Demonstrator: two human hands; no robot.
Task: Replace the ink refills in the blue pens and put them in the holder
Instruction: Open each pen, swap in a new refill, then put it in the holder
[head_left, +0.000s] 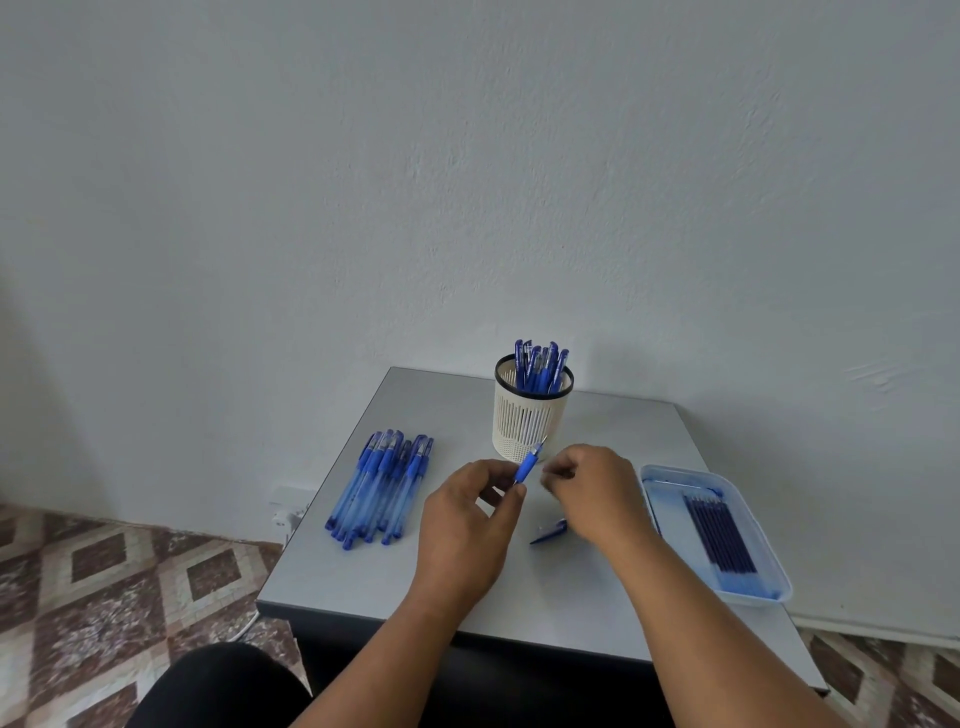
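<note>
Now left hand (467, 514) pinches one pen (529, 462); right hand (592, 488) curled, grip unclear; one holder (530, 421).

No writing, brand, number or sign can be read anywhere in this view. The pens (382, 486) lying on the table (363, 582) and those in the holder (527, 421) may carry small print on their barrels, but it is too small and blurred to tell.

Showing now — one holder (530, 421), one tray (753, 587), one cap (550, 532), two hands, one held pen (530, 461) — loose pens too blurred for counting.
</note>
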